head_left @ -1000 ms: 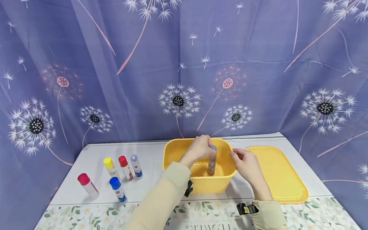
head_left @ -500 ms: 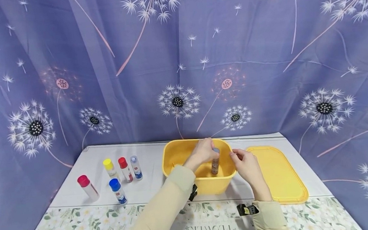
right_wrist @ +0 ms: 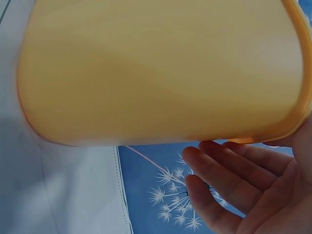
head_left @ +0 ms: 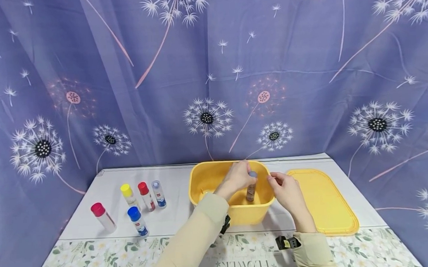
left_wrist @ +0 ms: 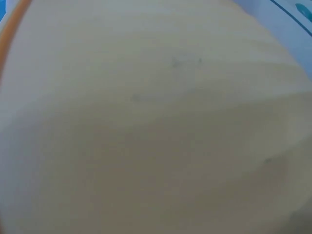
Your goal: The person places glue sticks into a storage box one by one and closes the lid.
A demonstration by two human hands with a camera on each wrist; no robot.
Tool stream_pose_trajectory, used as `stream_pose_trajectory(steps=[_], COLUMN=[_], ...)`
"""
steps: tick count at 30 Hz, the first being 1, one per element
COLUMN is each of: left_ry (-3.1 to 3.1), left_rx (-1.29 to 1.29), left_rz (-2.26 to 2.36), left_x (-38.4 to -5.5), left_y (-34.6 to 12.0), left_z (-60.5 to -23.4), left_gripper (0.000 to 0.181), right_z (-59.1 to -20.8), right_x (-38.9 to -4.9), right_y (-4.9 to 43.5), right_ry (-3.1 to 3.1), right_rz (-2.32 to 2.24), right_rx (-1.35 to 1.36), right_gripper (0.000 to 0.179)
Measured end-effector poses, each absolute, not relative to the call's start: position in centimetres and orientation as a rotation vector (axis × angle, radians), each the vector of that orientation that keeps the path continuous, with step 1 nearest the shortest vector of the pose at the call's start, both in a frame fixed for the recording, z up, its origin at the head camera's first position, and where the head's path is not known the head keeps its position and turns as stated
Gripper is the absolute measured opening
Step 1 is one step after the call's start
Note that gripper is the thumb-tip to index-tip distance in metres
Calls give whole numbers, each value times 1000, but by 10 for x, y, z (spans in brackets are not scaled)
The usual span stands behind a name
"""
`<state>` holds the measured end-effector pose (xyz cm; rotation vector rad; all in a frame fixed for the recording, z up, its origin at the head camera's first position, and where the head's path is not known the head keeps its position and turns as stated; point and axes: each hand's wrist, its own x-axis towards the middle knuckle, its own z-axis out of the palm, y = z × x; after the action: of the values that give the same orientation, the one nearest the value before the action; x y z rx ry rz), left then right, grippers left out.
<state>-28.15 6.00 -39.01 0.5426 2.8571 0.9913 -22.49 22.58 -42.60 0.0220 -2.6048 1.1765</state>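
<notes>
My left hand (head_left: pixel 235 177) reaches down inside a yellow plastic bin (head_left: pixel 205 173) and grips a small upright bottle with a grey cap (head_left: pixel 251 192) by its top. The bottle stands near the bin's right end, and its far side is hidden. At the right rim, my right hand (head_left: pixel 286 189) holds the edge between thumb and fingers. In the right wrist view, the right hand's fingers (right_wrist: pixel 229 170) lie curled against the outside of the bin. The bin's outer wall (left_wrist: pixel 156 126) fills the left wrist view, so the left hand does not show there.
Several capped bottles stand at left: pink-capped (head_left: pixel 103 217), yellow-capped (head_left: pixel 129 195), blue-capped (head_left: pixel 138 222), red-capped (head_left: pixel 146 196) and clear-capped (head_left: pixel 159 194). A yellow lid (head_left: pixel 325 202) lies flat to the right. Behind the table hangs a blue dandelion curtain (head_left: pixel 154 125).
My left hand has moved slightly right and down inside the bin with the grey-capped bottle. The right hand stays at the rim.
</notes>
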Motion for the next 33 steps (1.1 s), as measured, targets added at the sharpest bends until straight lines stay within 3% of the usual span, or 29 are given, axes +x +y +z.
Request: stream_pose_trajectory(steps=[18,33], left_ry=[2876,2839], left_rx=[571,594], left_rz=[941,899], left_x=[-283,-272], left_y=[63,54], left_z=[-395,-378], left_gripper=[35,55], right_z=[-427,-424], right_x=[-226,-224], right_y=[226,224], right_ry=[-2610,-2623], right_rz=[1161,1170], right_rx=[24,9], right_gripper=[33,33])
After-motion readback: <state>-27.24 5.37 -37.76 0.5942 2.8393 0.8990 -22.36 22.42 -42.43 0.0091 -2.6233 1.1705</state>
